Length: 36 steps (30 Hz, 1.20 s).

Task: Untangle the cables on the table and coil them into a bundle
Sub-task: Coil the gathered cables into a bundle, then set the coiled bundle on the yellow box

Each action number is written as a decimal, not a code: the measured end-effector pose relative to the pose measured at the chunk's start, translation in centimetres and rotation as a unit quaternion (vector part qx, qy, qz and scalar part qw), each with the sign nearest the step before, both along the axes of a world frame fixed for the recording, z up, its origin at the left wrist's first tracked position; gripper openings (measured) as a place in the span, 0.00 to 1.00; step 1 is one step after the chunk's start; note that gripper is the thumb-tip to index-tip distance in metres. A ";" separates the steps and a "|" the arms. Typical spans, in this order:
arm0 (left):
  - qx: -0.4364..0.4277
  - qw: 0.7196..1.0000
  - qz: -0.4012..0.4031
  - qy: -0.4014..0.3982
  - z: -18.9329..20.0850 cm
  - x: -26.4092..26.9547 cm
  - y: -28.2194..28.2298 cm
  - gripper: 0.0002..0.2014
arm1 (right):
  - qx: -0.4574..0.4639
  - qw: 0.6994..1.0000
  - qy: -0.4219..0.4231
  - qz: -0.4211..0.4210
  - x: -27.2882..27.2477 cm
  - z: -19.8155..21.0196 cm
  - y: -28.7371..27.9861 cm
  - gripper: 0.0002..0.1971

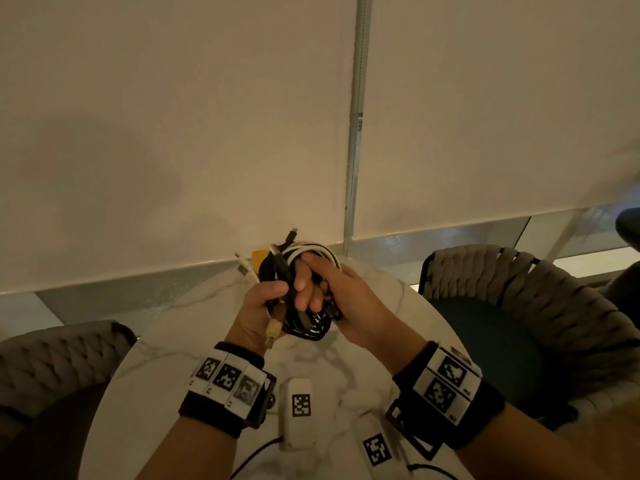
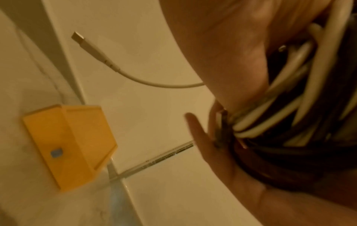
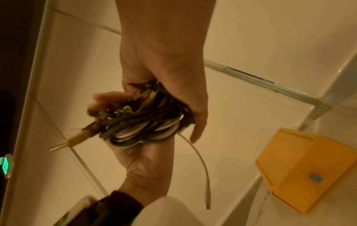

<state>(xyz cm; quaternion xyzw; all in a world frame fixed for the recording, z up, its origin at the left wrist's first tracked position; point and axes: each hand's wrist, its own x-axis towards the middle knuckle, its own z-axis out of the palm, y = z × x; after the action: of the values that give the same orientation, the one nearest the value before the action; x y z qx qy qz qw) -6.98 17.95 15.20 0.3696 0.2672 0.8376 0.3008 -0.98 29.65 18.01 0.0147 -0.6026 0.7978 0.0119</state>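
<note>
You've got both hands, left hand [image 1: 258,308] and right hand [image 1: 341,299], gripping the cable bundle [image 1: 298,271] above the counter [image 1: 194,348] (fingers curled round it, white plug [image 2: 81,40] dangling).

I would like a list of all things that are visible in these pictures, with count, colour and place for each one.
cable bundle: one, black and white cables coiled together, held in both hands above the table
loose white plug end: one, white, hanging free out of the bundle
table: one, white marble pattern, round, under the hands
yellow box: one, yellow, on the table at its far edge by the wall
marker blocks: two, white with black square codes, on the table near the wrists
chairs: two, grey woven, left and right of the table
blind: white, covering the window behind
left hand: grips the bundle
right hand: grips the bundle
</note>
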 end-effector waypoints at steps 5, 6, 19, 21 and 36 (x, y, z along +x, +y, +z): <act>-0.156 0.968 0.165 -0.108 -2.2 0.1 0.3 0.10 | 0.125 0.977 0.050 -0.167 -1.7 -1.5 0.5 0.05; -0.177 0.957 0.194 -0.120 -2.7 0.0 0.4 0.05 | 0.164 0.968 0.054 -0.180 -2.2 -1.8 1.0 0.03; -0.297 0.903 0.236 -0.204 -8.2 -0.9 0.6 0.10 | 0.406 0.909 -0.088 -0.032 -8.1 -8.6 2.3 0.19; -0.368 0.882 0.244 -0.163 -9.1 -1.7 -0.1 0.08 | 0.403 0.911 -0.086 -0.004 -8.6 -9.7 2.2 0.16; -0.326 0.848 0.325 -0.263 -11.3 -6.2 -3.8 0.14 | 0.341 0.929 -0.034 0.137 -8.7 -13.0 1.7 0.17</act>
<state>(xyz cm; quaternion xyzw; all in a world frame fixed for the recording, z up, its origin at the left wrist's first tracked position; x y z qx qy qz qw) -13.14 14.12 3.88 -0.0917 0.5405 0.8181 0.1738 -9.67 31.39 5.01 0.0730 -0.8308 0.5377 -0.1239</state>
